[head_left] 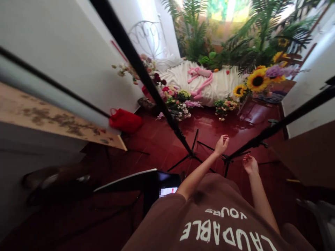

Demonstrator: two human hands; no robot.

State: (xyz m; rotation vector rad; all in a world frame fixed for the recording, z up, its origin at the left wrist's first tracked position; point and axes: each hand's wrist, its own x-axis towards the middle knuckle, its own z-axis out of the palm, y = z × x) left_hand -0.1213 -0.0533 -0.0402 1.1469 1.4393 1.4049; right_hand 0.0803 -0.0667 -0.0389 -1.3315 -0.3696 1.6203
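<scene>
My left hand (222, 144) is held out over the dark red floor, fingers loosely bent and apart, with nothing visible in it. Lower and to the right, my right hand (250, 164) is raised with its palm side up and fingers loosely curled apart; I see nothing in it. Between and beyond the hands stands a black tripod stand (247, 144), its pole leaning across to the upper right. Another black tripod stand (183, 137) rises to the upper left. Whether either hand touches a stand cannot be told for certain; both look apart from them.
Ahead, a white cloth-covered bed (172, 78) carries a pink plush toy (206, 75). Artificial flowers (180, 101), sunflowers (258, 80) and palm plants (193, 31) surround it. A red bag (125, 120) lies by the left wall. A dark table with a screen (169, 179) is at my left.
</scene>
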